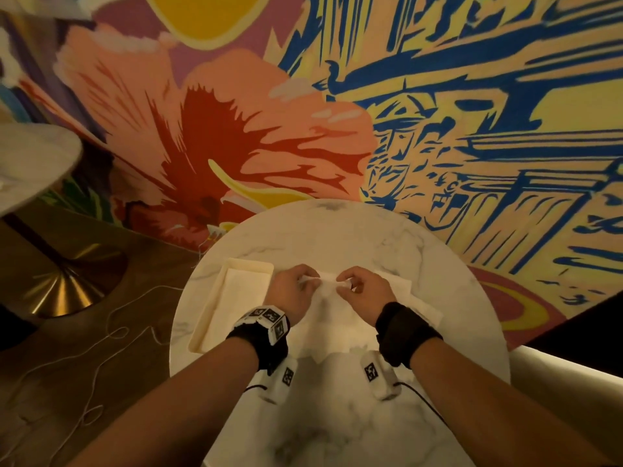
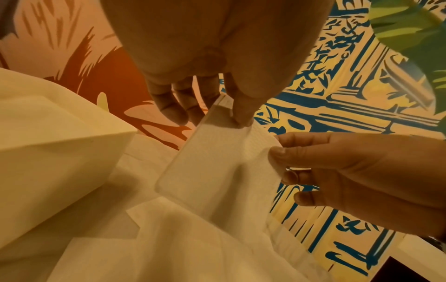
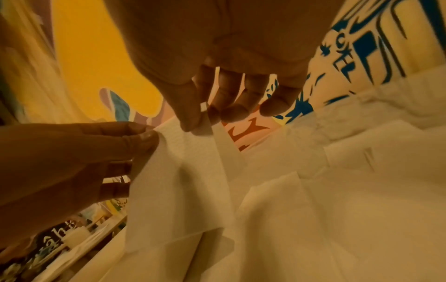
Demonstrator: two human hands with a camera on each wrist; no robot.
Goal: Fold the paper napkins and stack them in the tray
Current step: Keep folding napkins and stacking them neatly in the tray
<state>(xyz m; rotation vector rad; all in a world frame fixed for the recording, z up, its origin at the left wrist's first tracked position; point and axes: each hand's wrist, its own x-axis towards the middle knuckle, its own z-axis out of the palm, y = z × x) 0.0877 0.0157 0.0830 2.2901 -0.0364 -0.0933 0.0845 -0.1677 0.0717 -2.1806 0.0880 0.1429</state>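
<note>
A white paper napkin (image 1: pixel 324 293) hangs lifted over the middle of the round marble table (image 1: pixel 337 230). My left hand (image 1: pixel 301 281) pinches its upper left corner and my right hand (image 1: pixel 347 284) pinches the upper right corner. In the left wrist view the left thumb and fingers (image 2: pixel 237 119) grip the napkin (image 2: pixel 212 164) while the right hand (image 2: pixel 277 152) holds the opposite edge. The right wrist view shows the same napkin (image 3: pixel 188 183) drooping between the right hand (image 3: pixel 201 122) and the left hand (image 3: pixel 149 137). The cream tray (image 1: pixel 205 318) lies left of my left hand.
More white napkins (image 1: pixel 418 301) lie spread on the table to the right, under and past my right hand, also seen as a rumpled pile (image 3: pixel 362 152). A painted mural wall stands behind the table. Another table with a brass base (image 1: pixel 64 284) stands at the left.
</note>
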